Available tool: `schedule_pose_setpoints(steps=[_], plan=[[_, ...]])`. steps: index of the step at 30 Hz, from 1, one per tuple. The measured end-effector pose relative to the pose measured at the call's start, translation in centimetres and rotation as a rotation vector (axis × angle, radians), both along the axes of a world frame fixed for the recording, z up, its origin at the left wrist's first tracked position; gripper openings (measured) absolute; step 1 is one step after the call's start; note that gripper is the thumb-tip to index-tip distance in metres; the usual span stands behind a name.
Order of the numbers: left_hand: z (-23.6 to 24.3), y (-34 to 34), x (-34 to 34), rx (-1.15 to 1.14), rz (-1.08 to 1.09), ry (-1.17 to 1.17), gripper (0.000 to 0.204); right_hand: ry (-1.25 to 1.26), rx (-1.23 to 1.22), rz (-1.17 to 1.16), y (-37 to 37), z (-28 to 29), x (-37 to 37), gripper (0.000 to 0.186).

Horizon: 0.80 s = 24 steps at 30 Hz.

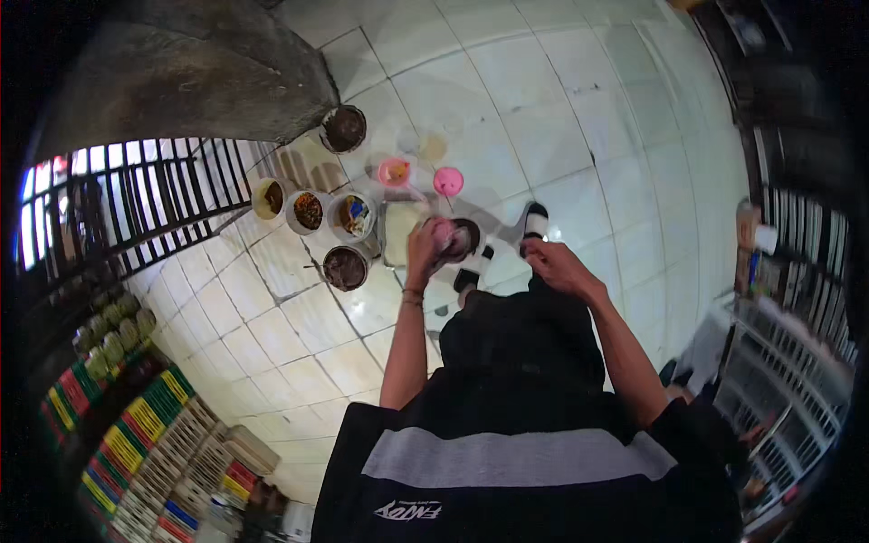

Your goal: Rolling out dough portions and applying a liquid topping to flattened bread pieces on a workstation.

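I see left hand [423, 253] mid-frame, grip wrapped round pinkish container [443, 234]; right hand [554, 265] right of centre, grip curled, can't tell if pinching anything

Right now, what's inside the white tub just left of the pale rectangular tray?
The white tub holds a blue item, too small to identify, among brownish contents; whatever lies beneath them is covered.
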<state>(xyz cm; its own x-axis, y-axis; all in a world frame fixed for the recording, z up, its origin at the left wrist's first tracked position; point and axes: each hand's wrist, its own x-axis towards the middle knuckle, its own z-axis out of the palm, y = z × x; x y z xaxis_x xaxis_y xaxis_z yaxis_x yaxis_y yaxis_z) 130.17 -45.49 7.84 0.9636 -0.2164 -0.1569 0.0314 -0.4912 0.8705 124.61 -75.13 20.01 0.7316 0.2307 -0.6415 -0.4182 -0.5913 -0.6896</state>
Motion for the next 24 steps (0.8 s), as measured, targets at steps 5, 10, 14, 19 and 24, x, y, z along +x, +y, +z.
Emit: schedule_pose_setpoints(steps=[5,10,14,19,24], plan=[[7.4,-12.6,7.2,-0.481,0.393,0.229,0.039,-0.159,0.039,-0.003,-8.0,-0.2,5.2,0.034],[11.4,-16.9,8.5,-1.089,0.605,0.741,0.042,0.128,0.3,-0.271,-11.0,3.1,14.1,0.05],[12.6,-16.7,6.4,-1.345,0.654,0.659,0.038,0.181,0.291,-0.101,-11.4,4.6,21.2,0.047],[10.5,-16.2,3.7,-1.331,1.002,0.549,0.035,0.214,0.217,0.126,-11.3,0.4,28.0,0.04],[5.6,-13.6,-1.0,-1.67,0.955,0.437,0.035,0.18,0.123,0.36,-10.3,-1.6,28.9,0.033]])
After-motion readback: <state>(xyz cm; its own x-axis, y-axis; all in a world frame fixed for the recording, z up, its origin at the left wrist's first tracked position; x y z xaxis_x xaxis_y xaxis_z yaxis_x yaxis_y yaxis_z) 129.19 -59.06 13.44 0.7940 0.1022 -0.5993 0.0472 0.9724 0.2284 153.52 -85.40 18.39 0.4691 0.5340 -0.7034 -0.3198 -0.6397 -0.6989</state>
